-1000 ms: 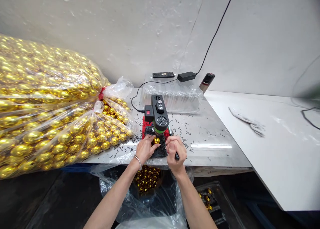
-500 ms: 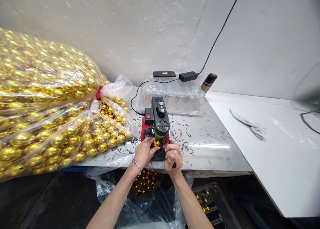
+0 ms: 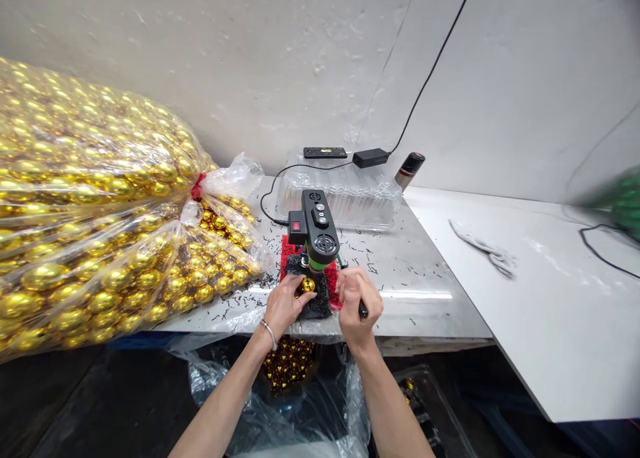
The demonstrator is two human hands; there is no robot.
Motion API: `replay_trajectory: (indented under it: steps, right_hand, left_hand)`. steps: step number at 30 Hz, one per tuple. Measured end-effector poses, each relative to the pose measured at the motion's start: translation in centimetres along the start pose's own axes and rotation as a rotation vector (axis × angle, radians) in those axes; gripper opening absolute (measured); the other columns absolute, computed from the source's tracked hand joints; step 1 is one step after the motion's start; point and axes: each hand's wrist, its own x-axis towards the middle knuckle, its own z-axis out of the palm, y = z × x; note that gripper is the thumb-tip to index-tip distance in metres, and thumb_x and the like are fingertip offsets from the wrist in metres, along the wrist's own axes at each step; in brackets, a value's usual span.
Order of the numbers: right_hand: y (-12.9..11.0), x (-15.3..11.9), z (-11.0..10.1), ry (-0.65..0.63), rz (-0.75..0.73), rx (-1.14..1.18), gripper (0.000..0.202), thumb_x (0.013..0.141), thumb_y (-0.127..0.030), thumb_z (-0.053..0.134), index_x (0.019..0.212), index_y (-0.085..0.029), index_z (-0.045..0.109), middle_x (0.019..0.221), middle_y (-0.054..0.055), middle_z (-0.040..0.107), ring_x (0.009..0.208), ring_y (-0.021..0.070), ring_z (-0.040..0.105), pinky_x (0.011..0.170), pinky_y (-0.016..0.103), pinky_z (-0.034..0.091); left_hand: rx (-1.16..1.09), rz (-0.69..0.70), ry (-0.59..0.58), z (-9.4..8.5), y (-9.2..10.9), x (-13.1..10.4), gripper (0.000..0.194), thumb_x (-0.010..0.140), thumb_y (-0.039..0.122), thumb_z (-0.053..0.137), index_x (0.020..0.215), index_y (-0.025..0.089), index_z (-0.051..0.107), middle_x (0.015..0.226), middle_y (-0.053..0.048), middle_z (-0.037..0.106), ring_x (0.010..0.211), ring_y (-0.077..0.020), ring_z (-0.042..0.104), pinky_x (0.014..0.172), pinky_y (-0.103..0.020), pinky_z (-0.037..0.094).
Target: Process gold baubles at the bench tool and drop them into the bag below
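Under the head of a small black bench press [image 3: 321,230], my left hand [image 3: 285,305] pinches a shiny gold ball [image 3: 307,285] between thumb and fingers. A dark spot shows on top of the ball. My right hand [image 3: 359,303] is wrapped around the black-gripped lever [image 3: 363,309] on the machine's right side. The press stands on a red mat [image 3: 333,286], and its dark base [image 3: 320,305] is strewn with black shavings. What lies beneath the press head is partly hidden.
A huge clear bag of gold balls [image 3: 100,205] fills the left. Behind the press are a clear plastic tray [image 3: 345,201], a power adapter [image 3: 371,157] and a spray can [image 3: 410,170]. An open plastic bag with gold balls [image 3: 287,365] hangs below the table edge.
My right hand has swung the lever outward to the right. The gold ball stays in my left hand, with its top more exposed below the press head. The view has shifted slightly.
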Motion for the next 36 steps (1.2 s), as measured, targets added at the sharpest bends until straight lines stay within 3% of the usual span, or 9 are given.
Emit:
replay_trajectory:
  steps: [3,8,13,15,18,21,24,30,36]
  right_hand:
    - [-0.7,0.6,-0.1,-0.012,0.023,-0.012,0.031,0.091,-0.012,0.037,0.061,-0.021,0.04,0.061,0.0,0.046,0.064,0.013,0.05,0.058,0.028,0.038]
    - [-0.3,-0.6,0.3,0.004,0.022,-0.001,0.03,0.09,-0.011,0.037,0.063,-0.02,0.043,0.063,0.0,0.048,0.065,0.0128,0.05,0.057,0.027,0.039]
    - [0.1,-1.0,0.4,0.002,0.015,0.002,0.028,0.09,-0.01,0.038,0.064,-0.02,0.044,0.064,0.001,0.049,0.065,0.0128,0.05,0.056,0.027,0.04]
    - [0.1,-1.1,0.3,-0.007,0.006,-0.007,0.029,0.09,-0.01,0.038,0.063,-0.02,0.044,0.064,0.001,0.049,0.065,0.0128,0.05,0.056,0.027,0.04]
    - [0.0,-1.2,0.3,0.01,0.014,-0.019,0.029,0.09,-0.011,0.038,0.063,-0.02,0.044,0.065,0.001,0.049,0.065,0.0124,0.051,0.055,0.026,0.039]
    - [0.1,-1.3,0.4,0.017,0.019,-0.024,0.029,0.09,-0.011,0.038,0.063,-0.02,0.044,0.065,0.001,0.049,0.064,0.012,0.051,0.054,0.026,0.039]
    - [0.2,-1.4,0.4,0.013,0.003,-0.019,0.029,0.09,-0.01,0.037,0.062,-0.02,0.043,0.065,0.001,0.049,0.064,0.0115,0.051,0.054,0.026,0.04]
    - [0.3,-1.4,0.3,-0.01,-0.01,-0.027,0.029,0.09,-0.009,0.037,0.063,-0.02,0.042,0.064,0.0,0.048,0.065,0.0122,0.051,0.056,0.027,0.041]
    - [0.4,-1.3,0.4,-0.002,-0.036,-0.007,0.028,0.089,-0.007,0.038,0.064,-0.02,0.042,0.061,0.0,0.046,0.066,0.0125,0.051,0.056,0.026,0.04]
  left_hand:
    - [-0.302,-0.088,-0.055,-0.4,-0.5,-2.9,0.043,0.074,0.047,0.068,0.106,0.018,0.069,0.091,-0.006,0.069,0.077,-0.0192,0.061,0.073,-0.029,0.047]
    - [-0.848,-0.545,-0.538,2.4,-3.0,-10.0,0.055,0.067,0.066,0.066,0.074,0.012,0.068,0.061,-0.001,0.062,0.052,-0.01,0.051,0.05,-0.022,0.039]
    - [-1.263,-1.149,-0.383,5.4,-5.8,-13.4,0.04,0.072,0.049,0.072,0.087,0.012,0.068,0.077,-0.004,0.067,0.06,-0.0099,0.06,0.058,-0.022,0.051]
    - [-1.407,-1.116,-0.345,4.8,-5.9,-13.5,0.029,0.07,0.026,0.077,0.094,0.013,0.069,0.081,-0.005,0.068,0.07,-0.0118,0.065,0.065,-0.022,0.053]
    - [-1.526,-0.914,-0.352,2.2,-4.5,-12.7,0.043,0.059,0.004,0.079,0.1,0.015,0.069,0.09,-0.005,0.07,0.086,-0.0152,0.067,0.08,-0.023,0.052]
    - [-1.5,-0.721,-0.338,-0.6,-2.4,-10.7,0.044,0.063,0.016,0.082,0.105,0.016,0.068,0.097,-0.006,0.07,0.094,-0.0177,0.066,0.089,-0.027,0.05]
    - [-1.365,-0.555,-0.19,-2.1,-1.2,-7.6,0.043,0.067,0.032,0.081,0.104,0.016,0.069,0.091,-0.005,0.071,0.084,-0.0136,0.065,0.075,-0.021,0.05]
    - [-1.375,-0.49,-0.006,-1.9,-0.6,-2.4,0.04,0.058,0.031,0.084,0.09,0.016,0.065,0.087,-0.002,0.07,0.08,-0.0141,0.065,0.076,-0.026,0.049]
    - [-1.063,-0.404,0.168,0.4,-0.4,-0.8,0.046,0.061,0.035,0.08,0.099,0.018,0.06,0.093,-0.004,0.07,0.09,-0.0163,0.064,0.088,-0.03,0.046]
